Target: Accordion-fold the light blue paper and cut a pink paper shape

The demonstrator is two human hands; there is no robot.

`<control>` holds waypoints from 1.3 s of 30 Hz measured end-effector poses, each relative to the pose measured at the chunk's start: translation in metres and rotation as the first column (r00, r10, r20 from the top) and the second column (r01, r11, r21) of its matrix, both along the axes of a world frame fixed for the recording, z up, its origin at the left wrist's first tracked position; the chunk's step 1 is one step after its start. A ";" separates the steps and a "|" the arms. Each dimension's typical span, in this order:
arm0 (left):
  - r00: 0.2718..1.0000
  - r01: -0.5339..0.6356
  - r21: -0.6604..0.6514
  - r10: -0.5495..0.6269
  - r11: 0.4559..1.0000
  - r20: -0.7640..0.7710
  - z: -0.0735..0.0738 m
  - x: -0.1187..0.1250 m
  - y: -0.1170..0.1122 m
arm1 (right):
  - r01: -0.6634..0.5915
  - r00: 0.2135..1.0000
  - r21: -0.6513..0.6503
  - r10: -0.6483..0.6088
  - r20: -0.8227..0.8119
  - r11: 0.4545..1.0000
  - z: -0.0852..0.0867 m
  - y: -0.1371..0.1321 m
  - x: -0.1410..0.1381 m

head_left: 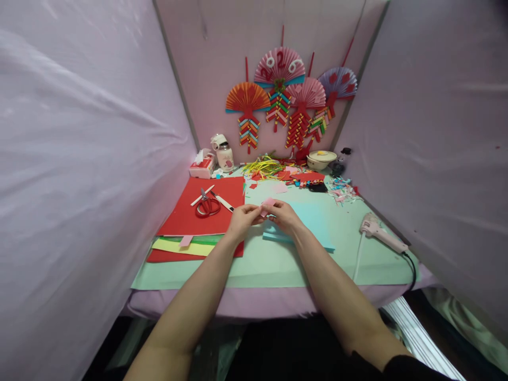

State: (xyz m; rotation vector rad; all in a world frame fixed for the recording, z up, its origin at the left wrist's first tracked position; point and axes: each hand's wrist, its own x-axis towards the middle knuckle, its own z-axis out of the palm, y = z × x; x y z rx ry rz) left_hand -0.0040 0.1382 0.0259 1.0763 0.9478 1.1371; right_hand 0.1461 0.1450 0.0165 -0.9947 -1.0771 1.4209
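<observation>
My left hand (243,218) and my right hand (282,216) meet over the middle of the table, both pinching a small pink paper piece (267,204) between their fingertips. Under my right hand lies a light blue sheet (313,225) on the pale green table cover (278,264). To the left of my left hand a stack of red, yellow and green paper sheets (190,222) carries red-handled scissors (206,205) and a white-handled knife (223,201).
A glue gun (381,233) with a black cord lies at the right edge. At the back stand a tissue box (202,165), a jar (224,153), a bowl (321,159), yellow paper strips (264,166) and scraps (341,190). Paper fan decorations (289,95) hang on the back wall.
</observation>
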 end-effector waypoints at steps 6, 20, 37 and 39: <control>1.000 0.008 0.106 -0.006 0.994 -0.018 0.001 0.002 -0.003 | -0.047 0.988 0.009 0.047 -0.146 0.999 0.005 -0.005 -0.003; 0.998 0.010 0.137 -0.002 0.991 -0.058 -0.002 0.003 -0.001 | 0.111 0.988 0.052 -0.105 -0.114 0.992 0.014 -0.007 -0.003; 0.993 0.009 0.079 0.000 0.997 -0.114 0.007 0.002 -0.005 | 0.090 0.956 0.272 -0.160 0.245 0.958 0.016 -0.011 0.002; 0.990 -0.007 0.122 0.024 0.992 -0.136 0.006 0.002 -0.004 | 0.092 0.955 0.263 -0.160 0.249 0.960 0.015 -0.012 0.000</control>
